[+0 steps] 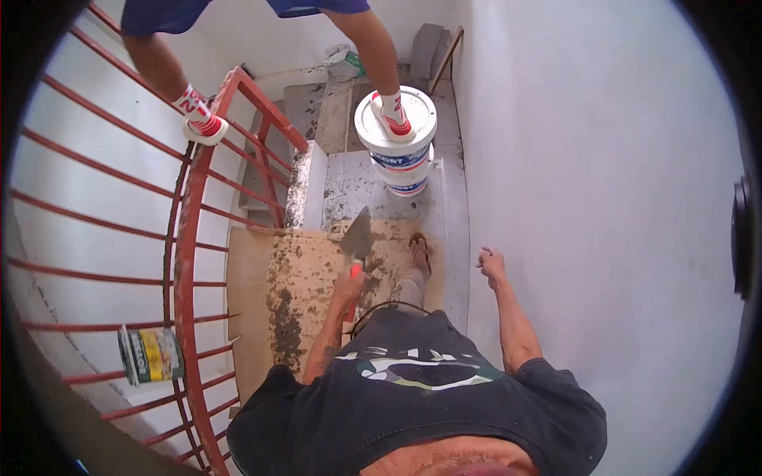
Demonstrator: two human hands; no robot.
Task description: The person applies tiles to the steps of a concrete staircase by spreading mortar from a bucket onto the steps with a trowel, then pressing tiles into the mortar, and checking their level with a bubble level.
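Observation:
My left hand point(349, 283) is closed around the orange handle of a trowel point(358, 236), whose grey pointed blade is directed away from me over the stained floor covering. On the right side, my right hand point(490, 262) is raised near the white wall point(603, 238), its fingers curled; whether anything small is between them cannot be made out. Ahead of both hands, white buckets point(401, 163) are stacked on the tiled landing, and a person's foot stands on the upper lid.
A red metal railing point(186, 262) runs along the left, with a labelled bucket point(151, 355) beside it. The other person's second foot point(205, 127) rests on the railing. Grey slabs point(429, 49) and a plastic bag point(343, 63) lie at the back.

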